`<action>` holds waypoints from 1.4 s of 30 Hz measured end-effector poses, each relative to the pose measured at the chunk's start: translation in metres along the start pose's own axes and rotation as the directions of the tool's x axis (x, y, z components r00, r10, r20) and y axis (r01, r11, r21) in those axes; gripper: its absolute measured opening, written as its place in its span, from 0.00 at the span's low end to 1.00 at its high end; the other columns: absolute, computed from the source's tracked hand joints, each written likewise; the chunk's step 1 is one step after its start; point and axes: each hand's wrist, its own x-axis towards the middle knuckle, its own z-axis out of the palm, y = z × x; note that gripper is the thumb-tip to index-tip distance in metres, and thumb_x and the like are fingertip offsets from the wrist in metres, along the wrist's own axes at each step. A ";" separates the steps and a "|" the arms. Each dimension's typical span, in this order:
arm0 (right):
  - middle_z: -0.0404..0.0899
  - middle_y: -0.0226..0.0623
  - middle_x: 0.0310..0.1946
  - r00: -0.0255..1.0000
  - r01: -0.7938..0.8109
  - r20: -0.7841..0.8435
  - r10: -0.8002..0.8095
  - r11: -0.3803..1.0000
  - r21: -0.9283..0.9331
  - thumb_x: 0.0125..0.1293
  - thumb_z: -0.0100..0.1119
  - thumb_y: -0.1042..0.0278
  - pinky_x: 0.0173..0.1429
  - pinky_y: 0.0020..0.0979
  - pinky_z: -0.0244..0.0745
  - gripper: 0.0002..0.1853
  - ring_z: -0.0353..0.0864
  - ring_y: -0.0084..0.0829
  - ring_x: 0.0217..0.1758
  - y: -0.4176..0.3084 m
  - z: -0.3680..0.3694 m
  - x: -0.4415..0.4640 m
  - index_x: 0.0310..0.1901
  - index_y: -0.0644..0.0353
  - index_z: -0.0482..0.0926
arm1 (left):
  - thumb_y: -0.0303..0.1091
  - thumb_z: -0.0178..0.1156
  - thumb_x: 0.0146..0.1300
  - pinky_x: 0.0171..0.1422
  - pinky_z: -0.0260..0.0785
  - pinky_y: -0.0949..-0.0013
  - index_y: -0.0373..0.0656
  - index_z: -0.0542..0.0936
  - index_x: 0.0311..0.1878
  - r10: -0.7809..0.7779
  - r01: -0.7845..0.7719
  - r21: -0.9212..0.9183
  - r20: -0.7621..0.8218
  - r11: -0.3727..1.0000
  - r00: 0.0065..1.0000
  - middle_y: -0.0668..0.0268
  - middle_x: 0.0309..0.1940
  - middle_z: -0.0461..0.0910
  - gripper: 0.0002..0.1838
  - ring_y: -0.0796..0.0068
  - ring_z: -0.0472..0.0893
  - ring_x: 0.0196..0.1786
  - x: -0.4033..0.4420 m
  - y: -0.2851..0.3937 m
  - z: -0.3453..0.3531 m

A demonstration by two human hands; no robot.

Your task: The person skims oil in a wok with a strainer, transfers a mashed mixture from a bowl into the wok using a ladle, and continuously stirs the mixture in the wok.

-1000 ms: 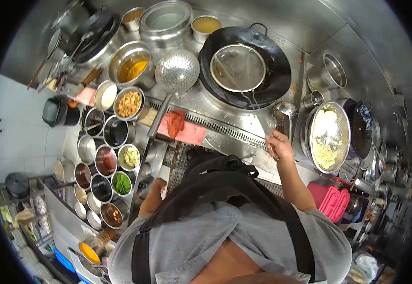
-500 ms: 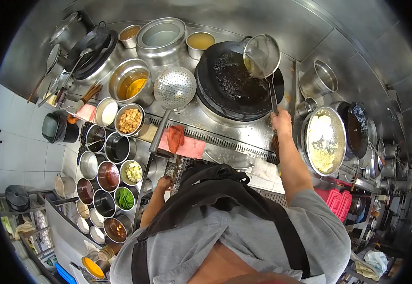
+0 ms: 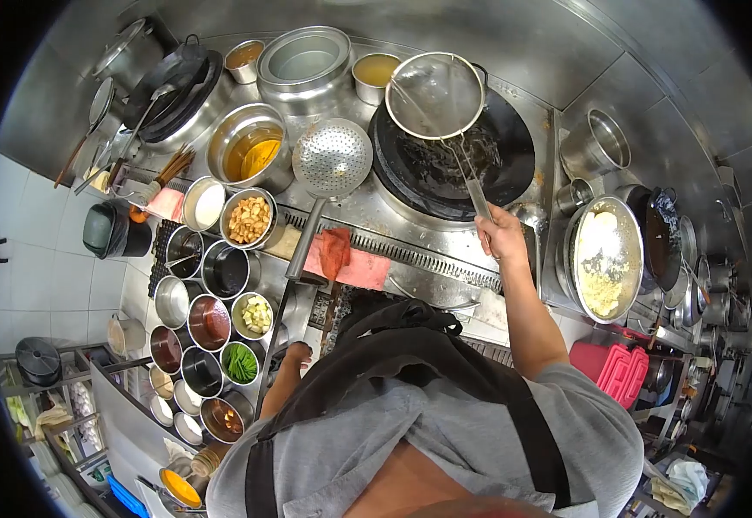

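Observation:
My right hand (image 3: 500, 233) is closed around the handle of a round fine-mesh strainer (image 3: 434, 97). The strainer is raised over the far left side of a black wok (image 3: 501, 147), which has dark liquid at its bottom. My left hand (image 3: 298, 352) hangs low by the front edge of the counter, near the pots of ingredients; its fingers are too small and shaded to read. Ahead of it a perforated ladle (image 3: 333, 157) rests with its handle toward me, beside a red cloth (image 3: 334, 252) on a pink cloth (image 3: 367, 269).
At the left stand several metal pots, among them diced meat (image 3: 249, 219), green vegetable pieces (image 3: 240, 363) and a red sauce (image 3: 209, 323). Behind are a pot of yellow oil (image 3: 253, 155) and a bowl of yellowish liquid (image 3: 376, 71). At the right is a bowl of pale food (image 3: 602, 289).
The strainer has swung left across the wok, and my right hand has shifted slightly left and down with it. My left hand has moved a little lower. The view has shifted slightly.

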 end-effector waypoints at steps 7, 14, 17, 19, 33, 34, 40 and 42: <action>0.70 0.26 0.15 0.981 0.033 -0.184 -0.056 0.991 -0.128 0.62 0.58 0.72 0.14 0.22 0.55 0.20 0.63 0.17 0.11 -0.022 -0.031 0.000 0.57 0.64 0.76 | 0.34 0.54 0.61 0.30 0.76 0.57 0.45 0.79 0.41 -0.419 0.293 -0.808 0.064 0.510 0.906 0.64 0.32 0.80 0.08 0.67 0.82 0.34 0.020 0.048 -0.039; 0.80 0.58 0.31 0.898 -0.142 -0.325 -0.295 0.504 -0.852 0.59 0.56 0.68 0.45 0.45 0.75 0.21 0.82 0.52 0.35 0.013 -0.083 -0.024 0.56 0.64 0.75 | 0.33 0.49 0.65 0.26 0.76 0.62 0.44 0.79 0.42 -0.420 0.272 -0.822 0.044 0.500 0.907 0.62 0.33 0.81 0.10 0.68 0.83 0.31 0.018 0.048 -0.031; 0.71 0.32 0.14 0.942 -0.069 -0.309 -0.128 0.828 -0.556 0.62 0.55 0.74 0.14 0.28 0.59 0.11 0.67 0.24 0.09 0.035 -0.072 -0.022 0.45 0.68 0.78 | 0.33 0.52 0.65 0.19 0.75 0.67 0.42 0.81 0.33 0.027 -0.016 -0.205 0.052 0.979 0.998 0.65 0.25 0.82 0.10 0.74 0.81 0.21 0.015 0.011 -0.008; 0.71 0.32 0.14 0.955 -0.083 -0.292 -0.049 0.902 -0.424 0.62 0.55 0.74 0.13 0.27 0.57 0.08 0.67 0.24 0.09 0.031 -0.061 -0.011 0.41 0.68 0.77 | 0.33 0.53 0.65 0.20 0.75 0.67 0.42 0.81 0.32 -0.033 0.045 -0.128 0.094 0.991 0.995 0.66 0.24 0.82 0.10 0.75 0.81 0.21 0.012 0.018 -0.007; 0.72 0.32 0.15 0.988 0.023 -0.152 -0.009 0.995 0.095 0.61 0.57 0.75 0.12 0.23 0.48 0.04 0.64 0.20 0.09 -0.015 0.009 0.067 0.29 0.64 0.75 | 0.31 0.51 0.61 0.25 0.74 0.62 0.43 0.79 0.38 -0.407 0.215 -0.839 -0.008 0.500 0.913 0.64 0.29 0.80 0.08 0.68 0.83 0.33 0.009 0.044 -0.031; 0.73 0.33 0.15 0.989 0.040 -0.147 -0.029 0.997 0.070 0.60 0.57 0.76 0.12 0.24 0.49 0.03 0.65 0.21 0.09 -0.024 0.007 0.075 0.31 0.66 0.76 | 0.31 0.51 0.61 0.25 0.74 0.62 0.43 0.79 0.38 -0.408 0.214 -0.838 -0.011 0.502 0.913 0.64 0.29 0.80 0.08 0.68 0.83 0.33 0.007 0.045 -0.032; 0.71 0.29 0.15 0.972 0.132 -0.189 -0.137 0.991 -0.036 0.62 0.58 0.72 0.12 0.23 0.50 0.05 0.64 0.20 0.09 -0.068 -0.017 0.087 0.36 0.64 0.77 | 0.29 0.57 0.58 0.21 0.75 0.68 0.45 0.76 0.30 0.036 -0.066 -0.368 -0.088 0.927 0.995 0.69 0.26 0.77 0.02 0.78 0.79 0.25 -0.017 0.013 -0.023; 0.72 0.30 0.15 0.954 0.101 -0.250 -0.164 0.964 -0.247 0.62 0.58 0.71 0.14 0.25 0.54 0.06 0.66 0.22 0.10 -0.066 -0.039 0.070 0.36 0.65 0.76 | 0.31 0.59 0.58 0.21 0.76 0.68 0.45 0.77 0.30 0.138 -0.144 -0.065 -0.095 0.987 0.986 0.70 0.25 0.78 0.02 0.79 0.79 0.23 -0.010 -0.011 -0.003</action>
